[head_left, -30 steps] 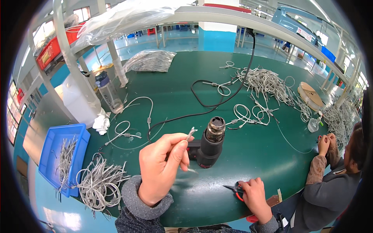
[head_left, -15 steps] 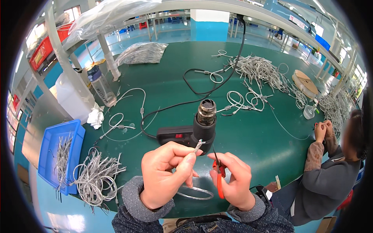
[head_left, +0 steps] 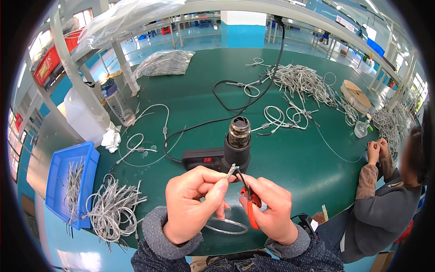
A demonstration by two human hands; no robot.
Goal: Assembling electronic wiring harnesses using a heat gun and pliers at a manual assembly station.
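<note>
Pinched between the thumb and fingers of my left hand [head_left: 195, 199] is the end of a grey cable with a frayed, braided tip [head_left: 231, 171]. A shiny loop of cable [head_left: 229, 232] shows below that hand. My right hand [head_left: 272, 206] is closed around red-handled scissors [head_left: 250, 209]; their slim dark tip points up and left and meets the frayed end, though whether the blades are apart is too small to tell. Just beyond both hands, a black heat gun [head_left: 237, 152] stands with its metal nozzle upward. Its body with a red switch extends left.
At the left edge, a blue tray [head_left: 93, 158] holds cables, beside a cable bundle [head_left: 113, 211]. Farther back are a bottle [head_left: 118, 103] and a bag of cables [head_left: 165, 62]. A large cable pile [head_left: 303, 84] and a spool [head_left: 355, 96] lie far right. A co-worker [head_left: 385, 208] sits at right.
My right hand has shifted slightly left and tilted the scissors, bringing their tip up to the frayed cable end. My left hand holds the cable in nearly the same place.
</note>
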